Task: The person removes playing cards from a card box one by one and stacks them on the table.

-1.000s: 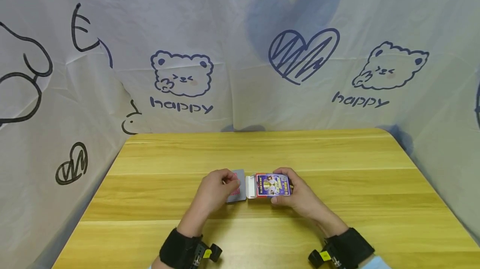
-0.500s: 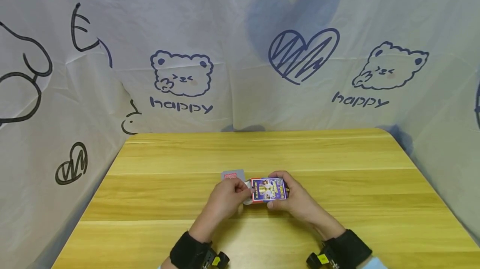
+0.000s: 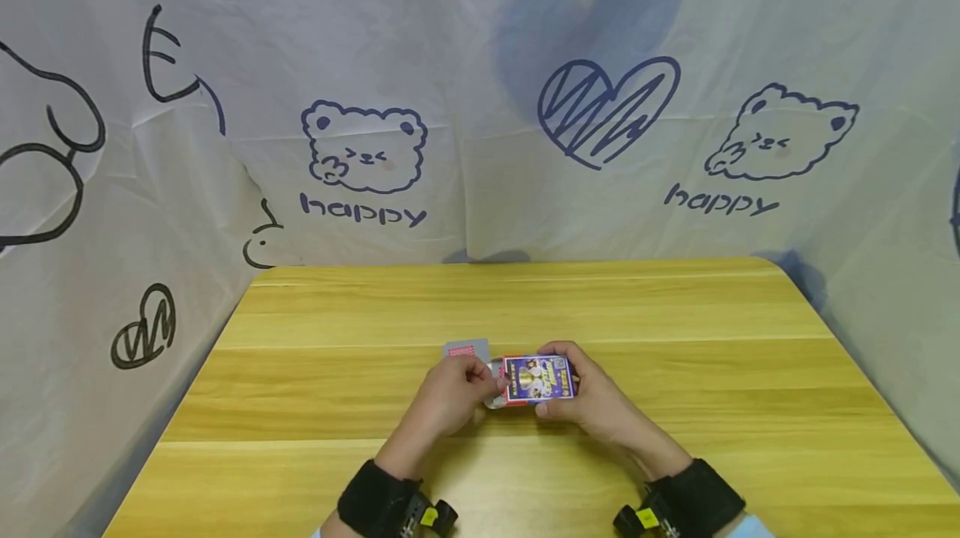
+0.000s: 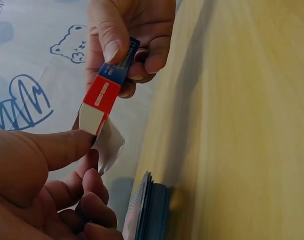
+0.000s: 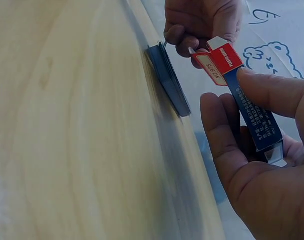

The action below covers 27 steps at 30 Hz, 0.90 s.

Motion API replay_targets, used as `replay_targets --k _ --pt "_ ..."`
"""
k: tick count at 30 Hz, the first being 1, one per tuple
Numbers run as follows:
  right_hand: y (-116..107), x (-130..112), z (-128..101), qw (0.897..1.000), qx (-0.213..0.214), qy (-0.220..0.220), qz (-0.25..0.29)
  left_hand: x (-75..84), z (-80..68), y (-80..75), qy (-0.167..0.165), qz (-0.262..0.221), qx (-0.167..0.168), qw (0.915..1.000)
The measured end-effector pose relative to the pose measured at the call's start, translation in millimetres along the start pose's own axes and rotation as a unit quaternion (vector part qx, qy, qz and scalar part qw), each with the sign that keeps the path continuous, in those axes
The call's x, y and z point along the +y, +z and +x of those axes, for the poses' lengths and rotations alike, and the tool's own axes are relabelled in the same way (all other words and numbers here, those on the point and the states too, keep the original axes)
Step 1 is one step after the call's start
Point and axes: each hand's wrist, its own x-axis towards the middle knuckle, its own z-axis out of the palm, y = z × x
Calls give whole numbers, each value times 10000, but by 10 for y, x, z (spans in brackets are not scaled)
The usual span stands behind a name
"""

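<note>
My right hand (image 3: 581, 384) grips a playing-card box (image 3: 538, 378), blue with a gold trophy on its face and red at the end. The box's mouth points left, with its end flap (image 5: 210, 67) folded out. At that mouth, my left hand (image 3: 450, 392) pinches with thumb and finger; a grey-bordered red strip of playing card (image 3: 498, 369) shows beside the fingertips. A stack of playing cards (image 3: 467, 347) lies face down on the table just beyond the left hand, partly hidden by it. From the side, the stack (image 5: 169, 80) looks thick and slightly uneven.
The wooden table (image 3: 315, 405) has light grain and rounded far corners. White cloth (image 3: 480, 38) with drawn bears and hearts hangs behind it and along both sides. Each wrist wears a black strap (image 3: 375, 500) with a small camera.
My left hand has moved right, off the card stack to the box's mouth. The box has come slightly left and nearer. In the last half second, a red card strip has appeared at the mouth.
</note>
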Motion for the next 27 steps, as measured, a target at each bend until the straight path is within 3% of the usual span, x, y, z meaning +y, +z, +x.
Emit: replay_targets --k 15,27 --pt "-46 15 11 9999 159 -27 38 -13 0 -139 -117 -498 60 9987" --pt "-75 -8 8 9993 319 26 190 3 15 -212 -297 -1552 160 9873"
